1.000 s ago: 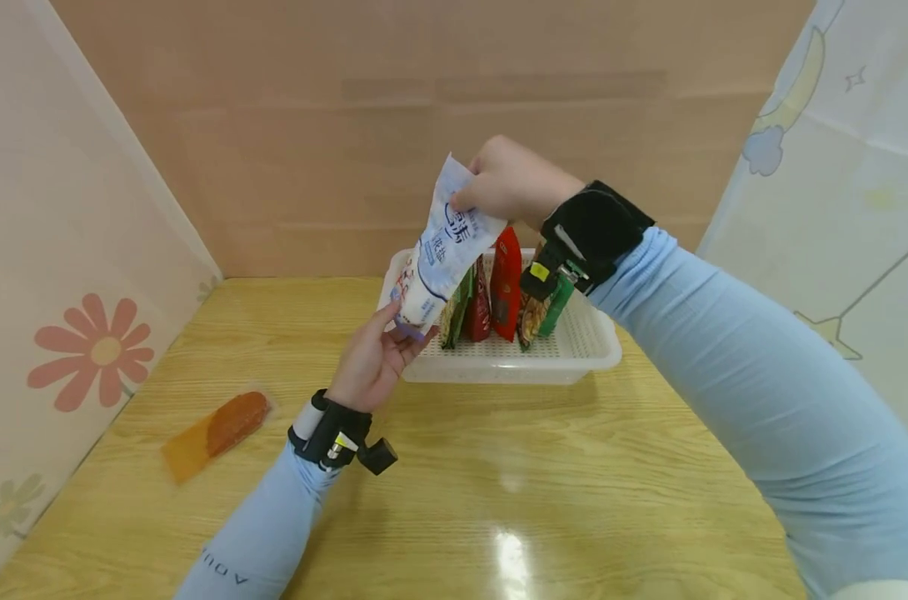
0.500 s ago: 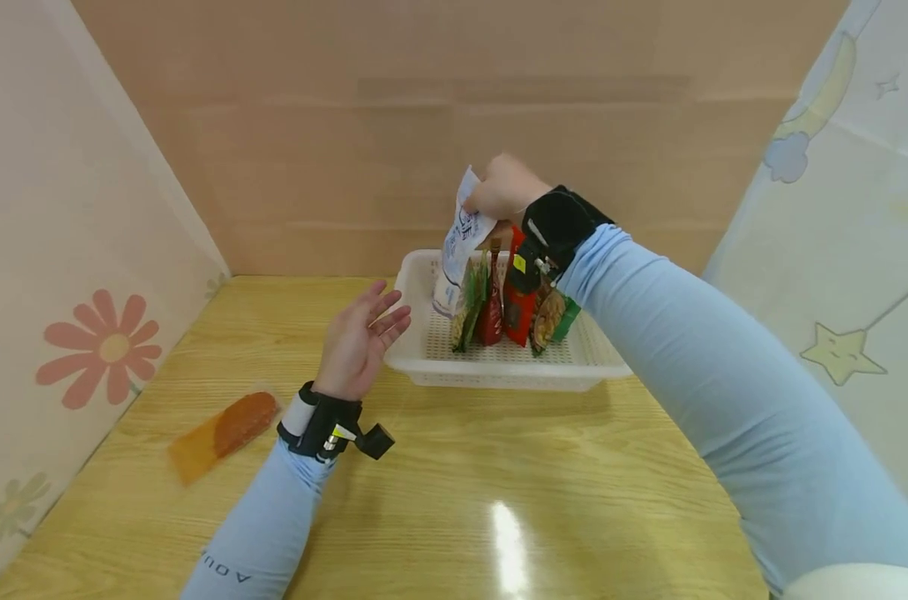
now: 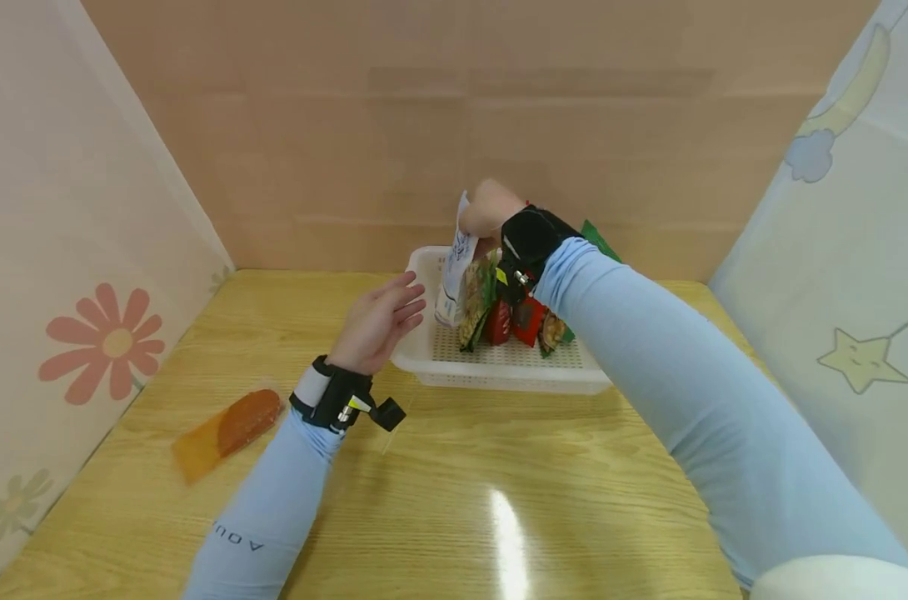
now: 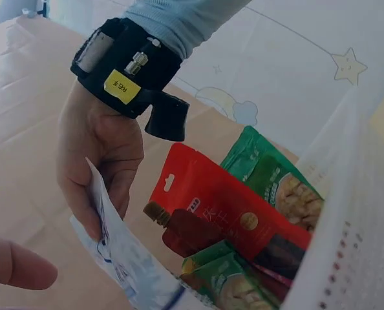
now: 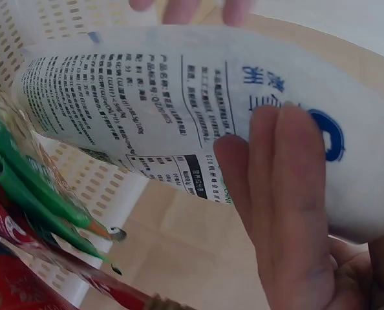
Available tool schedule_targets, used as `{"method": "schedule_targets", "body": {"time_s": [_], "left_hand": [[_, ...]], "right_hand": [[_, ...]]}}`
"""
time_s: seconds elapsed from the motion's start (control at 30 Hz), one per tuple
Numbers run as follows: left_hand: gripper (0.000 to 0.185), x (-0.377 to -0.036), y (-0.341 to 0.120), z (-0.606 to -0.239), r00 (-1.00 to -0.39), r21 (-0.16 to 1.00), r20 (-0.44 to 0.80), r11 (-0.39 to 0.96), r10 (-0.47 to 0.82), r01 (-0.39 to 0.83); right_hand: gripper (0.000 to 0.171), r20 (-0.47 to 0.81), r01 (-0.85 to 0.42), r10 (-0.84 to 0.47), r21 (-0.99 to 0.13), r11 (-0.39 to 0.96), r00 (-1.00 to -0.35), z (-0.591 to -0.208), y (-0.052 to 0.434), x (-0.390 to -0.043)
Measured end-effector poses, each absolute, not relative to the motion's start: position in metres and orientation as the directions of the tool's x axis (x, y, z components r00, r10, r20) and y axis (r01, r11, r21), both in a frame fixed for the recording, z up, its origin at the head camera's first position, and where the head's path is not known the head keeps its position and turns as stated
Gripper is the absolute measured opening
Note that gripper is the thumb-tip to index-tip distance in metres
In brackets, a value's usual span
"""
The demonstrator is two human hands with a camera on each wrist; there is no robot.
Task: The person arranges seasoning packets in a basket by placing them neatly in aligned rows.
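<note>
My right hand pinches the top of a white and blue bag of salt, thumb on one face and fingers on the other. The bag stands upright at the left end of a white perforated plastic basket, its lower end inside. Small printed text covers the bag's back in the right wrist view. Just left of the basket, my left hand is held with fingers extended and apart from the bag. Green packets stand right beside the bag.
A red pouch, a dark red spouted pouch and a green pouch also stand in the basket. On the wooden table, an orange-brown flat packet lies at the left. A brown paper-covered wall rises behind.
The right hand has lowered the salt bag from above into the basket's left end. My left hand has let go of the bag's bottom and drawn away to the left.
</note>
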State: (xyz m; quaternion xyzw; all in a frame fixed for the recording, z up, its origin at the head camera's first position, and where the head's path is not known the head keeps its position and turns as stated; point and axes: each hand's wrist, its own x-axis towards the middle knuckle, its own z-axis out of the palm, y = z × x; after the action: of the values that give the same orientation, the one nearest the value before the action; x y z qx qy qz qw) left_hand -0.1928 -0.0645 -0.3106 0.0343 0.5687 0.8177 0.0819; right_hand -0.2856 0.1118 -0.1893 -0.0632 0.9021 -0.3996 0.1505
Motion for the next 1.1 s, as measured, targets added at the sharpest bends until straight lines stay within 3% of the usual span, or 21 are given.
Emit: {"method": "schedule_targets", "body": {"time_s": [0.27,0.33,0.43,0.5,0.63,0.9,1.1], "left_hand": [[0.050,-0.209,-0.057,-0.304,-0.981,0.963,-0.115,-0.225,0.158,-0.149],[0.051,-0.209,-0.057,-0.306,-0.980,0.962,-0.121,-0.226,0.159,-0.155],[0.052,-0.207,-0.059,-0.308,-0.979,0.963,-0.121,-0.221,0.166,-0.156],[0.052,-0.205,-0.060,-0.310,-0.978,0.961,-0.120,-0.228,0.170,-0.158],[0.052,-0.201,-0.064,-0.311,-0.977,0.958,-0.108,-0.243,0.185,-0.152],[0.051,-0.199,-0.075,-0.311,-0.980,0.961,-0.095,-0.241,0.175,-0.136],[0.053,-0.198,-0.083,-0.308,-0.987,0.971,-0.073,-0.217,0.142,-0.104]], "right_hand": [[0.028,-0.220,-0.043,-0.212,-0.592,0.805,-0.952,-0.217,0.101,-0.301],[0.026,-0.194,-0.105,-0.220,-0.475,0.874,-0.956,-0.223,0.097,-0.303],[0.025,-0.192,-0.119,-0.206,-0.388,0.914,-0.960,-0.229,0.092,-0.302],[0.024,-0.198,-0.102,-0.193,-0.393,0.914,-0.961,-0.233,0.090,-0.300],[0.022,-0.226,-0.024,-0.160,-0.508,0.861,-0.961,-0.238,0.089,-0.301],[0.030,-0.186,-0.059,-0.188,-0.541,0.839,-0.964,-0.240,0.092,-0.304],[0.041,-0.122,-0.102,-0.194,-0.527,0.844,-0.973,-0.222,0.103,-0.280]]}}
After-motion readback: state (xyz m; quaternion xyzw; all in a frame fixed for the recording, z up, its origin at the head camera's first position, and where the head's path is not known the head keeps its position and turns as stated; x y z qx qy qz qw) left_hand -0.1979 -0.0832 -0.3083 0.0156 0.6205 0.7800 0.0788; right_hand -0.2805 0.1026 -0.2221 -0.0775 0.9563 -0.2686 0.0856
